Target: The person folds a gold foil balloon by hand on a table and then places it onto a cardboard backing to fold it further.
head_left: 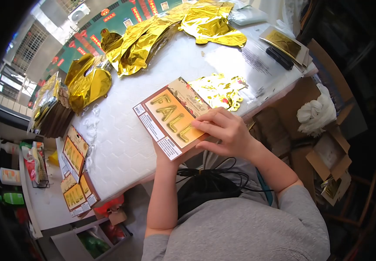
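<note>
A printed cardboard package card [164, 114] with the word FALL in gold balloon letters is tilted in front of me, above the table's near edge. My left hand [164, 153] grips it from below, its fingers mostly hidden behind the card. My right hand [223, 130] is closed at the card's lower right side, fingertips on the printed front and thumb by the edge. Just beyond the card lies a heap of shiny gold foil pieces [223, 89]. More FALL cards [75, 152] lie at the table's left corner.
Large gold foil balloons [142, 48] line the far side of the white-covered table [122, 126]. At the left stands a stack of packed cards [53, 111]. A black object [279, 58] lies at the right. Open cardboard boxes [327, 154] sit beside the table.
</note>
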A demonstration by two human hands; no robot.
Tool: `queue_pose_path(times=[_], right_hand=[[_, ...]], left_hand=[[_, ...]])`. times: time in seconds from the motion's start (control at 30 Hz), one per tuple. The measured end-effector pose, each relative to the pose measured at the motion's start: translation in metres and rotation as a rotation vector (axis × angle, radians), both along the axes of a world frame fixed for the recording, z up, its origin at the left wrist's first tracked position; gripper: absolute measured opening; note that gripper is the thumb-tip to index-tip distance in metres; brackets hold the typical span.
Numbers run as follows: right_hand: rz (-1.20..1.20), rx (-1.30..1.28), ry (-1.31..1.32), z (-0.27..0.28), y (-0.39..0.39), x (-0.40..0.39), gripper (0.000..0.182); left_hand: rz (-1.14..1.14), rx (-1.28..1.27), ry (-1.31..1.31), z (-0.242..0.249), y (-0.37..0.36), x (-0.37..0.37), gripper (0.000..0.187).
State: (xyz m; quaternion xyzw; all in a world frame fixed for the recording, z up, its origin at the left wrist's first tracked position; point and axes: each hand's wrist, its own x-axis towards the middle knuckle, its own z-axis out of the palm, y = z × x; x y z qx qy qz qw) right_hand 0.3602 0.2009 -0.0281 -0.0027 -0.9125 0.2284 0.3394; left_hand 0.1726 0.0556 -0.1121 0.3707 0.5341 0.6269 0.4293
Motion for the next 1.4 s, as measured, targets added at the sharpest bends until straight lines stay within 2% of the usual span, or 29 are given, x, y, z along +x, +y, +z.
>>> queue_pose_path(times=[0.03,0.13,0.2,0.27,0.47,0.53,0.57,0.63,0.67,0.7,0.77,0.83,0.9,0.93,1.0,1.03,1.1,1.13,1.2,1.27,1.4], right_hand=[[-0.009,0.032,-0.011,0.004,0.003,-0.001,0.048],[-0.03,0.146,-0.051,0.011,0.01,0.0,0.057],[-0.042,0.226,-0.08,0.009,0.014,0.001,0.061],[0.02,0.133,-0.149,-0.001,0.018,0.002,0.066],[-0.009,0.066,-0.107,-0.012,0.025,0.004,0.069],[-0.013,0.071,-0.098,-0.015,0.026,0.004,0.068],[-0.015,0.08,-0.089,-0.016,0.027,0.004,0.066],[-0.022,0.077,-0.085,-0.015,0.026,0.004,0.066],[-0.026,0.075,-0.08,-0.014,0.026,0.004,0.065],[-0.027,0.074,-0.08,-0.015,0.026,0.004,0.065],[-0.026,0.083,-0.08,-0.018,0.027,0.003,0.064],[-0.033,0.092,-0.083,-0.016,0.026,0.004,0.064],[-0.038,0.104,-0.084,-0.016,0.027,0.004,0.064],[-0.032,0.089,-0.081,-0.017,0.027,0.004,0.064],[-0.026,0.077,-0.077,-0.016,0.026,0.003,0.063],[-0.028,0.07,-0.076,-0.016,0.026,0.003,0.063],[-0.033,0.066,-0.073,-0.014,0.027,0.004,0.062],[-0.025,0.067,-0.076,-0.014,0.028,0.004,0.063],[-0.02,0.07,-0.073,-0.013,0.027,0.004,0.064],[-0.075,-0.059,-0.037,-0.013,0.023,0.003,0.071],[-0.097,-0.052,-0.014,-0.013,0.025,0.004,0.076]], left_hand=[[-0.001,0.0,0.0,-0.008,0.002,-0.002,0.064],[0.147,0.243,-0.801,-0.026,0.011,-0.007,0.064],[0.155,0.238,-0.799,-0.023,0.013,-0.007,0.065],[0.169,0.23,-0.798,-0.017,0.013,-0.007,0.065],[0.196,0.198,-0.799,0.02,0.016,0.004,0.068],[0.443,0.044,-0.799,0.043,0.016,0.013,0.062],[0.441,0.043,-0.799,0.042,0.014,0.012,0.062],[0.384,-0.077,0.118,0.038,0.005,0.004,0.062],[0.295,-0.214,0.905,0.037,-0.004,-0.005,0.064],[0.294,-0.214,0.905,0.057,-0.002,0.001,0.064],[0.29,0.2,-0.188,0.095,-0.002,0.01,0.073],[0.333,0.343,-0.364,0.087,-0.013,-0.005,0.077],[0.555,0.292,-0.094,0.084,-0.007,-0.004,0.076],[0.557,0.292,-0.092,0.085,-0.008,-0.002,0.076],[0.508,-0.107,0.922,0.096,-0.006,0.007,0.076],[0.509,-0.105,0.923,0.1,-0.007,0.01,0.076],[0.179,-0.333,1.237,0.103,-0.006,0.016,0.076],[0.11,-0.41,1.23,0.103,-0.004,0.019,0.074],[0.101,-0.416,1.261,0.101,-0.005,0.017,0.074],[0.089,-0.418,1.295,0.104,-0.008,0.011,0.073],[0.065,-0.424,1.243,0.109,-0.017,-0.006,0.068]])
